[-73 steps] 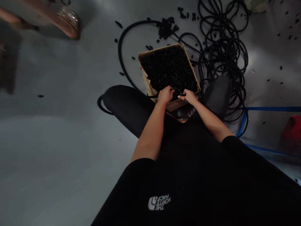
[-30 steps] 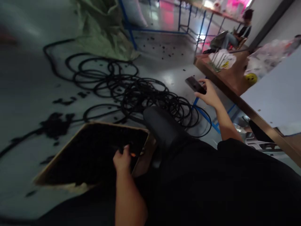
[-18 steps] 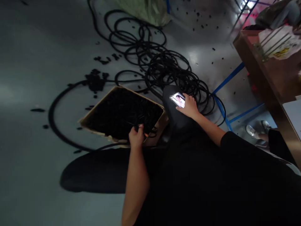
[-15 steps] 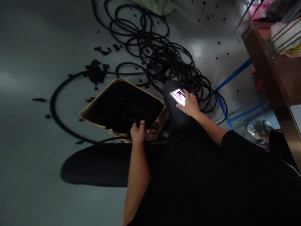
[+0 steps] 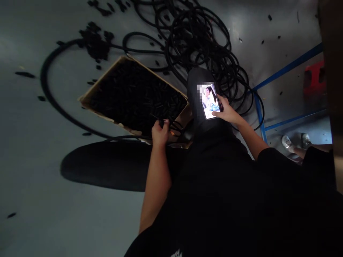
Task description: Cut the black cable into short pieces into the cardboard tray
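A lit smartphone rests in my right hand, which grips its lower right side above my raised dark knee. The thumb lies over the bottom of the screen. My left hand is closed round a dark, thin-tipped tool at the near edge of an open cardboard box. Most of the tool is hidden by my fingers, so its kind is unclear. Many short black pieces fill the box. Black loops and a small orange spot show just right of that hand.
A tangled heap of black hose lies behind the box, and one thick length curves round its left side. Black scraps are scattered on the grey floor. At the right stand a blue metal frame, a red object and another person's shoes.
The view has shifted, so box and hose sit higher in the picture. The phone has turned and more of its screen shows, with my right hand now at its lower right side.
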Tool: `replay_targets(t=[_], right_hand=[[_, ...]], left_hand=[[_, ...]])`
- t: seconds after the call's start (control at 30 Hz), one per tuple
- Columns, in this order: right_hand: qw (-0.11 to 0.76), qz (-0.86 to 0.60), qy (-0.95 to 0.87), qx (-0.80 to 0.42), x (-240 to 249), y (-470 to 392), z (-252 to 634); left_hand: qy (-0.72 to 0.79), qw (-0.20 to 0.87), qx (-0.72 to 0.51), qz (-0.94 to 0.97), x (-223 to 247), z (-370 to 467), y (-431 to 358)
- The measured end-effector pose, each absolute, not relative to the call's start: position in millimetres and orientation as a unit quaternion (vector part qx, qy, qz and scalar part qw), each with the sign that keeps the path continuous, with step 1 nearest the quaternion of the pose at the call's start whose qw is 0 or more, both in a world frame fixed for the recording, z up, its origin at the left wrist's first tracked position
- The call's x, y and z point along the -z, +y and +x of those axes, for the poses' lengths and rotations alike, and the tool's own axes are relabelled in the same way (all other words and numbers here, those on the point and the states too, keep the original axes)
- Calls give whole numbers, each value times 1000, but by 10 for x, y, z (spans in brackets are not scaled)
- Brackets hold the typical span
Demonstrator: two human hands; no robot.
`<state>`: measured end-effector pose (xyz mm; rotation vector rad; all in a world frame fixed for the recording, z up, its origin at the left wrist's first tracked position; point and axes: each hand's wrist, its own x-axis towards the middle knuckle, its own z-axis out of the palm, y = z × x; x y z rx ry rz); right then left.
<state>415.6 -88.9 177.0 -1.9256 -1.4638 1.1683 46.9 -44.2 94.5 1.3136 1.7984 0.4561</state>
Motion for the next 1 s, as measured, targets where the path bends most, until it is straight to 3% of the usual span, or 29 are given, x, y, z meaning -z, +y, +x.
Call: replay_targets(t=[0.67, 1.0], right_hand=[[260, -673, -566, -400, -2325, -1055, 3907], [292, -641, -572, -420, -2024, -1111, 4069]], left_hand=[[706, 410, -155, 555, -852, 524, -411], [695, 396, -91, 593, -861, 563, -413]])
